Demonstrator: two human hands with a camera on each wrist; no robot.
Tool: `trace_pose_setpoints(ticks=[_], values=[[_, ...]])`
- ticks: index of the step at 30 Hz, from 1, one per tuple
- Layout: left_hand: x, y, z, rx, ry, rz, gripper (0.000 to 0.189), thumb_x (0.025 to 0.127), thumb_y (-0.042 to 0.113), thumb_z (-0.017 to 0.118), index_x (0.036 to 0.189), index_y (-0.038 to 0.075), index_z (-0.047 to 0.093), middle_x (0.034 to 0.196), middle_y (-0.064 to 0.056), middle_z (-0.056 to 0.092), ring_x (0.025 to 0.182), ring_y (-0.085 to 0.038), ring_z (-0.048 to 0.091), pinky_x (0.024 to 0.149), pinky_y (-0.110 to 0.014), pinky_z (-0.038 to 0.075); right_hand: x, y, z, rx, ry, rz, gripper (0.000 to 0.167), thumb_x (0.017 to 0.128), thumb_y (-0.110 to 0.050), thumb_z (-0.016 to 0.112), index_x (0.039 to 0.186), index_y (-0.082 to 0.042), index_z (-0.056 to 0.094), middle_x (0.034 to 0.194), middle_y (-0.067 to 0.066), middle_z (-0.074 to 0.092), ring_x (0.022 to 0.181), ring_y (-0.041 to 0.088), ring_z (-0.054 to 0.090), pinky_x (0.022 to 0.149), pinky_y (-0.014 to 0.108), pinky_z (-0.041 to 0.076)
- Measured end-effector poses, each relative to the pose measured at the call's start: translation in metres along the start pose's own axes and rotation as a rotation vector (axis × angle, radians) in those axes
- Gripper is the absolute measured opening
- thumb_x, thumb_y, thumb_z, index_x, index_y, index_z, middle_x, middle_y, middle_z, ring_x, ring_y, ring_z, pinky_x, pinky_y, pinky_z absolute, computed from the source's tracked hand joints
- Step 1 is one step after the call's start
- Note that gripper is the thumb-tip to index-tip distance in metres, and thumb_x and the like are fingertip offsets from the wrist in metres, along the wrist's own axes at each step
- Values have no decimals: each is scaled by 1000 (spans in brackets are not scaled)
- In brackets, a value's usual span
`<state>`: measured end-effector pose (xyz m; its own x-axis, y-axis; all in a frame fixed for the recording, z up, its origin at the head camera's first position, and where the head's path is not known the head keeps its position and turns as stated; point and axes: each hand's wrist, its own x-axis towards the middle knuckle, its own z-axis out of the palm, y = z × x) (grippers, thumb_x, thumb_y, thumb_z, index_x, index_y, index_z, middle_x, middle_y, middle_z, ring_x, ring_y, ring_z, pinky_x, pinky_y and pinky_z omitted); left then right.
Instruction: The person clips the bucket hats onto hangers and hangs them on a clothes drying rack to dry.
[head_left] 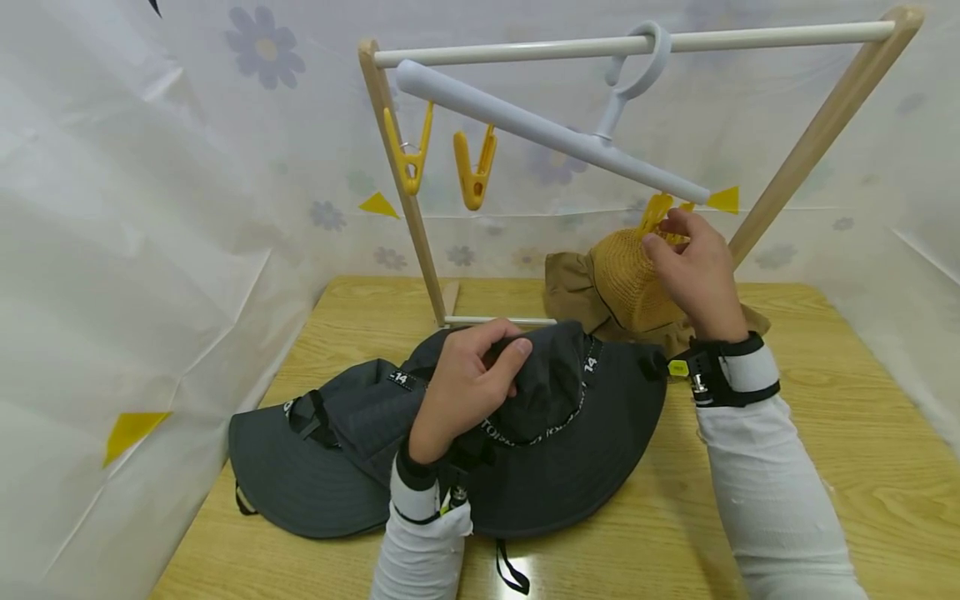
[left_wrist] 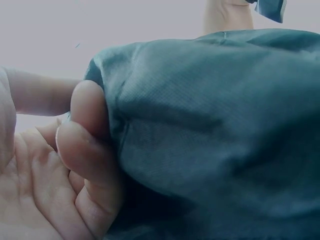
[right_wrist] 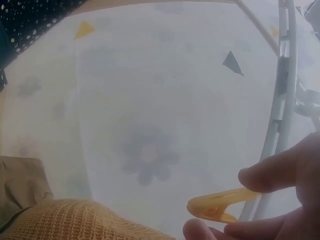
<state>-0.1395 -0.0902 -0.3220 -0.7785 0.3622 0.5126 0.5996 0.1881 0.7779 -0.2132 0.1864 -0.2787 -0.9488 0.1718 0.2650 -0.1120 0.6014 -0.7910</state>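
My left hand (head_left: 467, 383) holds the crown of a dark wide-brimmed hat (head_left: 592, 458), fingertips pinching its fabric (left_wrist: 200, 110) in the left wrist view. At the low right end of a pale blue hanger (head_left: 525, 125), my right hand (head_left: 701, 271) pinches a yellow clothespin (right_wrist: 215, 205) between thumb and fingers. Close by on the hanger is another yellow clothespin (head_left: 654, 213), partly hidden by that hand. A tan straw-crowned hat (head_left: 626, 279) with a cloth brim sits just below it. Two more clothespins, one yellow (head_left: 409, 154) and its neighbour (head_left: 474, 171), hang at the hanger's raised left end.
The hanger hooks over the white rail (head_left: 510, 54) of a wooden stand, whose right post (head_left: 817, 142) rises beside my right hand. A second dark hat (head_left: 315, 475) lies at left on the wooden table (head_left: 847, 467), overlapped by the held one. Flower-patterned sheeting surrounds the table.
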Motion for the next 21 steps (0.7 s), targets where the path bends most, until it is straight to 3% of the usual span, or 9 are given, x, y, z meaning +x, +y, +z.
trace_pose_setpoints(ticks=[4, 12, 16, 21], values=[[0, -1, 1, 4, 1, 7, 12, 99, 9, 58, 96, 3, 68, 64, -9, 59, 53, -5, 55, 55, -27, 50, 4, 0, 2, 3, 21, 26, 65, 101, -40, 47, 155, -7, 32, 148, 20, 49, 125, 34, 54, 78, 25, 42], [0, 0, 1, 4, -3, 5, 12, 99, 10, 58, 97, 5, 68, 65, -8, 59, 54, -4, 55, 55, -27, 51, 9, 0, 4, -18, 62, 21, 61, 101, -37, 46, 151, -3, 39, 144, 24, 52, 100, 24, 55, 64, 15, 40], [1, -1, 1, 15, -1, 6, 12, 100, 10, 58, 96, 5, 68, 63, -7, 59, 53, -5, 55, 54, -27, 50, 11, 0, 6, -15, 76, 25, 59, 101, -37, 47, 150, -4, 42, 143, 24, 53, 95, 18, 53, 63, 16, 39], [0, -1, 0, 20, 3, 5, 12, 100, 10, 58, 96, 6, 68, 63, -6, 59, 53, -4, 55, 54, -27, 50, 15, 1, 9, 9, 114, 22, 53, 100, -37, 48, 143, -5, 51, 133, 19, 60, 75, 6, 52, 60, 20, 40]])
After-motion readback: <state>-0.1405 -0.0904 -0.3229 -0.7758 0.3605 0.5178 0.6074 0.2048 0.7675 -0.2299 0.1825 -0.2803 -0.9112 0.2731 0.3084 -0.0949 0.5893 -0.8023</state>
